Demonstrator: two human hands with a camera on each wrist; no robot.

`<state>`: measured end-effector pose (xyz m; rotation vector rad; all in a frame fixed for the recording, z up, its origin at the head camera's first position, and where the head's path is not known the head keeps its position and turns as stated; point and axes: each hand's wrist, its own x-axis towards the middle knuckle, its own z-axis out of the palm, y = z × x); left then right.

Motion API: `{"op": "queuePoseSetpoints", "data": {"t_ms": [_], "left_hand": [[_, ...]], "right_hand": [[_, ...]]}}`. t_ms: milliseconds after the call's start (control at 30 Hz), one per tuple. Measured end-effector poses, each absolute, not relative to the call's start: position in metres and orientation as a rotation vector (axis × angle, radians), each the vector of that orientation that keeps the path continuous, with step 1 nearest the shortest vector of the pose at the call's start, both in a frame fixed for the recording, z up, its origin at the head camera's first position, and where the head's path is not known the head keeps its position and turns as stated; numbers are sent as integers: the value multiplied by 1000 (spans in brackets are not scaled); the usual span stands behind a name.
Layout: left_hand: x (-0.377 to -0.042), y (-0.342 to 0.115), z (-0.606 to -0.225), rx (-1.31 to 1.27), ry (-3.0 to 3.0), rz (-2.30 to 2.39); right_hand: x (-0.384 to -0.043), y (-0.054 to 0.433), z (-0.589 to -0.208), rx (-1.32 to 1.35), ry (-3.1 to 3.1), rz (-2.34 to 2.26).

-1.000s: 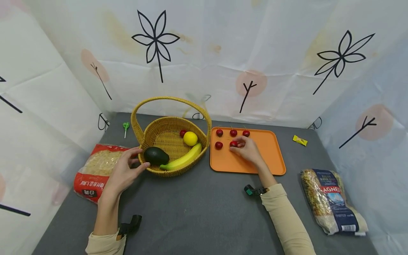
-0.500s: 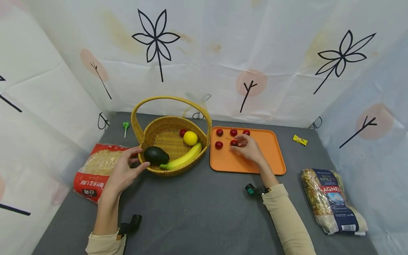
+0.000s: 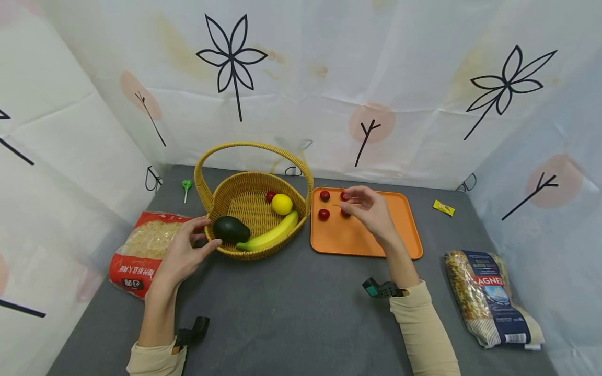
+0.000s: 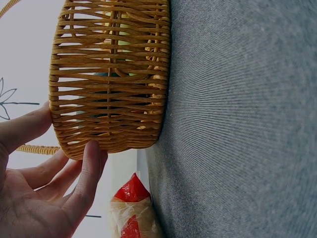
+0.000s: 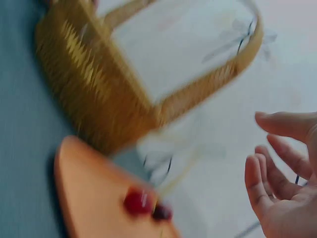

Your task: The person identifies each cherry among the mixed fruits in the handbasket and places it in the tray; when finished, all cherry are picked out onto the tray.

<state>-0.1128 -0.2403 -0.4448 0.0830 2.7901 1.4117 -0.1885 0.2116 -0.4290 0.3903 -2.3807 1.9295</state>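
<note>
My left hand (image 3: 181, 256) holds the wicker basket (image 3: 244, 180) at its near left side, thumb and fingers against the rim and woven wall (image 4: 109, 64). Inside lie an avocado (image 3: 231, 230), a banana (image 3: 270, 234), a lemon (image 3: 281, 204) and a red cherry (image 3: 270, 196). Above the orange tray (image 3: 338, 240) my right hand (image 3: 376, 214) hovers with loosely bent fingers and nothing between them. Cherries on the tray show at the back left (image 3: 324, 196) and nearer (image 3: 323, 214); another cherry (image 3: 345, 213) is partly covered by the hand.
A red bag of noodles (image 3: 150, 245) lies left of the basket, with a green lollipop (image 3: 186, 185) behind it. To the right are a yellow-wrapped candy (image 3: 443, 208) and a blue pasta bag (image 3: 491, 297). Patterned cloth walls (image 3: 301, 104) enclose the table.
My right hand has let go of the cherry on the tray and risen slightly, now covering the back right cherry. The left hand and basket have stayed put.
</note>
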Motion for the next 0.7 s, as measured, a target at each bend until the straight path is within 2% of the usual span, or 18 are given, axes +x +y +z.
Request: {"op": "queuePoseSetpoints", "data": {"t_ms": [167,367,533,700], "left_hand": [[-114,-240,-445,80,2793,1404],[-114,-241,-446,85,2785,1421],[-113,-241,-445,73,2785,1409],[-112,-240,-445,73,2784,1415]], "right_hand": [[-165,182,-401,585,-2154,2154],[-155,142,-395,850,-2071,2282],[-160,103,-397,944,-2092,2313],[-178,68,-402,916,-2214,2266]]}}
